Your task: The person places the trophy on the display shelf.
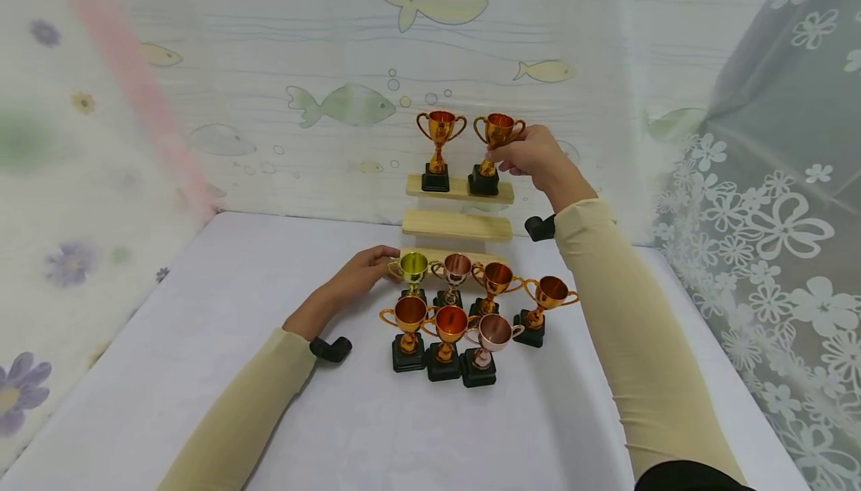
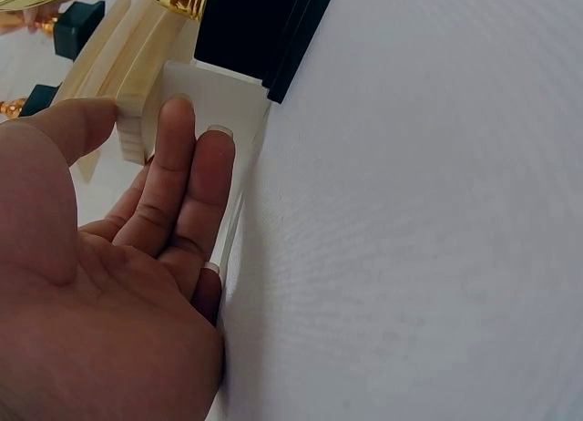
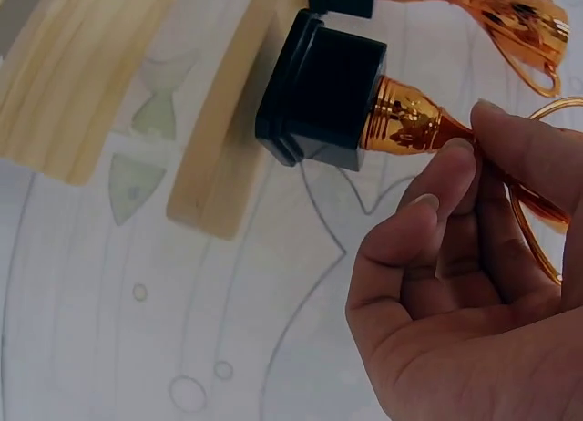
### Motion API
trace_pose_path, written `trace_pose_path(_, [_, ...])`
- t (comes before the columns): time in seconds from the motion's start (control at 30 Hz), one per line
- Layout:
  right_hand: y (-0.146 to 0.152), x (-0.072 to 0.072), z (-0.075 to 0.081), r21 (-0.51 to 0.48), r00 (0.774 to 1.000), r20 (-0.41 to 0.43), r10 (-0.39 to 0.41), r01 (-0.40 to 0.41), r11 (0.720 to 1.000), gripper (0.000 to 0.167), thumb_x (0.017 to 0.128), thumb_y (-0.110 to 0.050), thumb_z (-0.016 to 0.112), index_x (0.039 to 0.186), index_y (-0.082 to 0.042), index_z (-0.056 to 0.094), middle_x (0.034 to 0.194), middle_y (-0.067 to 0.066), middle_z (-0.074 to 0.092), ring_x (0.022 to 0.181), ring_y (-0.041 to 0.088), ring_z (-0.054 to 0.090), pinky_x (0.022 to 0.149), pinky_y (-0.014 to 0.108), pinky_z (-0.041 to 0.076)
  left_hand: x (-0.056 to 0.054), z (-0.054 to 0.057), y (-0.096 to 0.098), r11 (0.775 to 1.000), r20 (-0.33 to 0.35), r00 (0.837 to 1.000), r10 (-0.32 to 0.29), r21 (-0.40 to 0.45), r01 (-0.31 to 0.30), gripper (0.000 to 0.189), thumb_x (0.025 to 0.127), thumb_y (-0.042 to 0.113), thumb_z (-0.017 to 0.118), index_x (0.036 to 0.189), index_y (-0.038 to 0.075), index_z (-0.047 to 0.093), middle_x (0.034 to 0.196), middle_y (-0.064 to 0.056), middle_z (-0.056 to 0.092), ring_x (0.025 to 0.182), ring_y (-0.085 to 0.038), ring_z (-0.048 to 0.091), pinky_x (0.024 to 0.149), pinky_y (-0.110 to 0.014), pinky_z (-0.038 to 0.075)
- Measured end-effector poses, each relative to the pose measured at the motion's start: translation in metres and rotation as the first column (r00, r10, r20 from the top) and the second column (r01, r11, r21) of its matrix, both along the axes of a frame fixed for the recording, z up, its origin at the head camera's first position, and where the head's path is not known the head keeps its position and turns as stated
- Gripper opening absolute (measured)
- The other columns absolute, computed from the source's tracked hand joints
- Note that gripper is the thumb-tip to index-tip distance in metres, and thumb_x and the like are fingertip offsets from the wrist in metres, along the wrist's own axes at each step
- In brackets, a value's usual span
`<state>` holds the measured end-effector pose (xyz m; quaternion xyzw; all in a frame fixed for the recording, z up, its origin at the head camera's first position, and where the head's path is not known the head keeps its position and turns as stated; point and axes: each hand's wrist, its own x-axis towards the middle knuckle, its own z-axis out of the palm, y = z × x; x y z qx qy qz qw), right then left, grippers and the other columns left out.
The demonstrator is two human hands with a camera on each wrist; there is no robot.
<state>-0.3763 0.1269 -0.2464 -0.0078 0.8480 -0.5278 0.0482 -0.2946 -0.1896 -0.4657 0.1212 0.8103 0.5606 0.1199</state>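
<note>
My right hand pinches the stem of a bronze-orange trophy cup at the right end of the top shelf. The trophy's black base is right at the shelf's surface, slightly tilted. Beside it on the left, a matching trophy cup stands upright. Low at the rack's left side, my left hand holds the end of the bottom wooden shelf, thumb on one side and fingers on the other. Close by its fingertips is a gold trophy cup with a black base.
The middle shelf bears no trophies. Several trophy cups crowd in front of the rack, including a rose-coloured one at the front and an orange one at the right. A fish-patterned curtain hangs behind the white table.
</note>
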Motion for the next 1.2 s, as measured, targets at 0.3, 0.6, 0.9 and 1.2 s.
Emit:
trace_pose_path(0.3, [-0.010,-0.007,-0.010,-0.048,1.000,0.012,-0.023,0.023,0.999,0.039,0.095,-0.013,0.080,0.130,-0.001,0.066,0.104,0.005,0.068,0.076,0.017,0.067,0.077,0.029,0.053,0.002,0.000,0.002,1.000,-0.013,1.000,0.003,-0.008,-0.003,0.046,0.109,0.026,0.053,0.150,0.004,0.052,0.117,-0.012,0.076,0.124,-0.030,0.064,0.121,-0.054,0.032])
trace_pose_path(0.6, [-0.016,-0.008,-0.015,-0.056,0.999,0.001,-0.040,0.040,0.998,0.043,0.098,-0.015,0.077,0.136,-0.001,0.065,0.113,0.006,0.066,0.092,0.025,0.068,0.091,0.037,0.052,0.001,-0.001,0.001,1.000,-0.017,1.000,-0.005,-0.006,0.005,0.047,0.109,0.027,0.053,0.150,0.004,0.051,0.117,-0.012,0.075,0.122,-0.029,0.064,0.121,-0.053,0.033])
trace_pose_path(0.9, [-0.012,-0.006,-0.013,-0.007,1.000,0.016,-0.015,0.015,1.000,0.043,0.099,-0.021,0.075,0.137,-0.003,0.066,0.126,0.009,0.064,0.097,0.026,0.068,0.094,0.037,0.052,0.001,0.000,0.001,1.000,-0.020,1.000,-0.004,-0.012,0.004,0.046,0.109,0.025,0.053,0.149,0.003,0.052,0.117,-0.013,0.075,0.121,-0.029,0.065,0.120,-0.053,0.035])
trace_pose_path(1.2, [0.012,0.010,-0.007,0.088,0.997,0.051,0.061,-0.065,0.994,0.042,0.102,-0.024,0.072,0.138,-0.004,0.066,0.142,0.012,0.060,0.092,0.021,0.070,0.087,0.032,0.051,0.000,0.001,0.000,1.000,-0.020,1.000,-0.006,-0.011,0.005,0.047,0.109,0.025,0.054,0.150,0.003,0.051,0.116,-0.013,0.076,0.123,-0.030,0.064,0.120,-0.054,0.033])
